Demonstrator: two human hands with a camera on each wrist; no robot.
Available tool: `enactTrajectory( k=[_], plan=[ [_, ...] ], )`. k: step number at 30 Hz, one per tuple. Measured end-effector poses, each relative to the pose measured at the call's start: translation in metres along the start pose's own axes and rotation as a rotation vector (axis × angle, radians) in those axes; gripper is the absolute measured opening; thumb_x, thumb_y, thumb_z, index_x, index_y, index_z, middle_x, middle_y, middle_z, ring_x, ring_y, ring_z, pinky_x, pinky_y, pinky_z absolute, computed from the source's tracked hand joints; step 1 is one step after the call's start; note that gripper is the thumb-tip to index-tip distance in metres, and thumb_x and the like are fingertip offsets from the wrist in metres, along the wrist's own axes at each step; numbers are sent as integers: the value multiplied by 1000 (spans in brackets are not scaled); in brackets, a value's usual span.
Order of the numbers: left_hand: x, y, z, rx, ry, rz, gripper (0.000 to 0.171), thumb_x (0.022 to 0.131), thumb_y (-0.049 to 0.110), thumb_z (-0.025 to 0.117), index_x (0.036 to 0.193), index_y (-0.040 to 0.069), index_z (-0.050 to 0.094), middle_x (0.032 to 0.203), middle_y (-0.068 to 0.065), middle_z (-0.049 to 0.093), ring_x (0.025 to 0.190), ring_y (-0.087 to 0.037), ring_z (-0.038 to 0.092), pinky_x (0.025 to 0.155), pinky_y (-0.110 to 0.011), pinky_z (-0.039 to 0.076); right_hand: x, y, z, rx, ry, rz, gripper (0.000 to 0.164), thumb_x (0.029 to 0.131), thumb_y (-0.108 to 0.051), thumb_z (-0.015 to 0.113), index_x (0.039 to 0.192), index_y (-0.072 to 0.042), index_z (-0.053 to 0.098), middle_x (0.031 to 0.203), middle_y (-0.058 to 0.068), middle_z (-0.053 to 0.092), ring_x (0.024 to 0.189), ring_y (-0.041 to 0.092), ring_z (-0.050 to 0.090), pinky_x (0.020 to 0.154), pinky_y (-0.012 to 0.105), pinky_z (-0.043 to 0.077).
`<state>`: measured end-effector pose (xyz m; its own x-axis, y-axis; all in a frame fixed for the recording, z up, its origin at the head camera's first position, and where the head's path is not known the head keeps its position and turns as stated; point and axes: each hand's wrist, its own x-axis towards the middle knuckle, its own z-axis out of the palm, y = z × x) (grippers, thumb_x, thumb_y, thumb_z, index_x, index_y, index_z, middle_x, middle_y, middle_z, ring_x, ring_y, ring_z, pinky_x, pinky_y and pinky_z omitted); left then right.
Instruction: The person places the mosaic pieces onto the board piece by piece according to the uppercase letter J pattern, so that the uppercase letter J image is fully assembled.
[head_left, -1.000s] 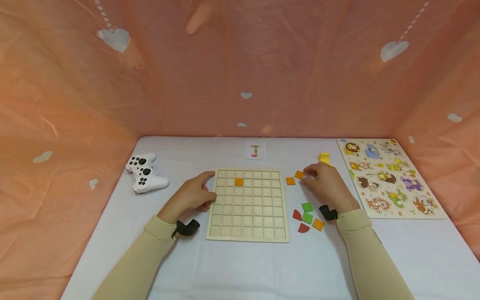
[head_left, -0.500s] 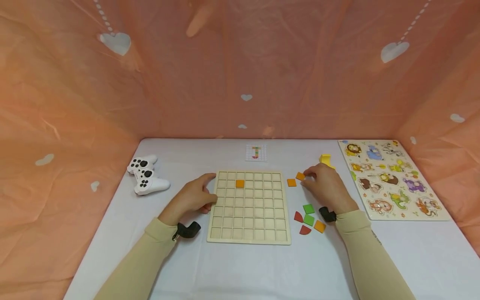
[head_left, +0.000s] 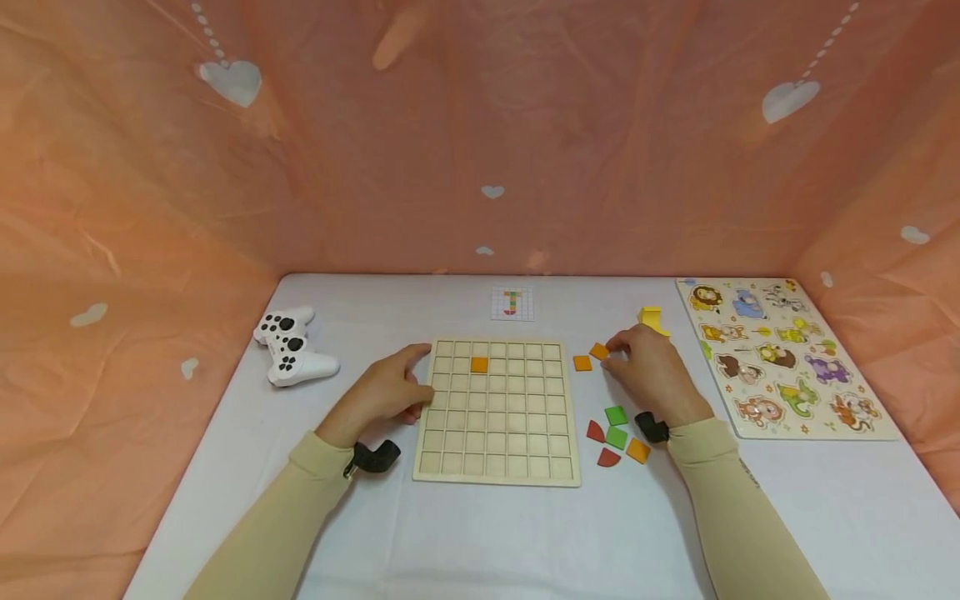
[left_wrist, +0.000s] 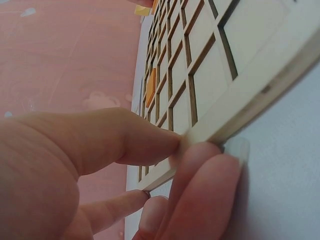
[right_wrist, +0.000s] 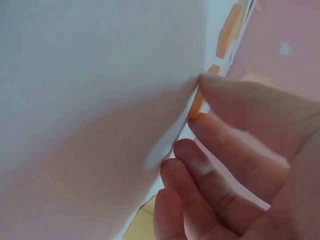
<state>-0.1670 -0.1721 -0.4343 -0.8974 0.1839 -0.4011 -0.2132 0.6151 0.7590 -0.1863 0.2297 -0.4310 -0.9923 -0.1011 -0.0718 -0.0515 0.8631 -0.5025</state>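
At the left side of a wooden grid board [head_left: 497, 417], my left hand [head_left: 382, 389] grips the rim. In the left wrist view, its thumb lies against the rim [left_wrist: 240, 102] and other fingertips touch the outer side. An orange square tile [head_left: 479, 365] sits in one cell near the board's top. To the right of the board, my right hand [head_left: 651, 371] pinches another orange square tile [head_left: 599, 351] between thumb and index finger, low over the table. Beside that lies a further orange tile [head_left: 582, 363]. The right wrist view shows the pinched tile [right_wrist: 197, 104] partly hidden.
Below my right hand lie green squares [head_left: 617, 437], red quarter-round pieces [head_left: 608, 457] and an orange square [head_left: 638, 451]. A pattern card [head_left: 512, 303] is behind the board. White game controller [head_left: 296, 346] left; yellow piece [head_left: 651, 317] and animal puzzle [head_left: 787, 358] right.
Both hands stay almost where they were, the left at the board's rim and the right at the orange tile. The whole view shifts slightly.
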Motion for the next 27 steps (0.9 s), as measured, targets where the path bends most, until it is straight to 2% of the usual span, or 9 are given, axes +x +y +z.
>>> enactTrajectory(
  k=[7,17,27],
  plan=[
    [-1,1,0,-1,3,2,86,91,10,71,169,19,35,81,-11,66,62,-18,68,61,-30,62,-1,-2,2,0,21,-1,31,100,-22,73,120,1,77,122,22,70,112,38,64,103,57,53],
    [-2,1,-1,-6,-10,16,87,90,9,71,169,18,35,81,-11,66,61,-17,68,61,-29,62,-2,-4,1,-15,21,9,28,100,-16,68,120,3,76,123,23,68,115,41,62,108,60,52],
    [0,1,-1,0,-6,6,87,90,10,71,169,19,35,82,-11,66,62,-17,68,61,-29,62,-1,-3,2,-12,22,0,29,100,-16,68,119,4,76,122,24,68,113,40,62,106,59,53]
  ],
)
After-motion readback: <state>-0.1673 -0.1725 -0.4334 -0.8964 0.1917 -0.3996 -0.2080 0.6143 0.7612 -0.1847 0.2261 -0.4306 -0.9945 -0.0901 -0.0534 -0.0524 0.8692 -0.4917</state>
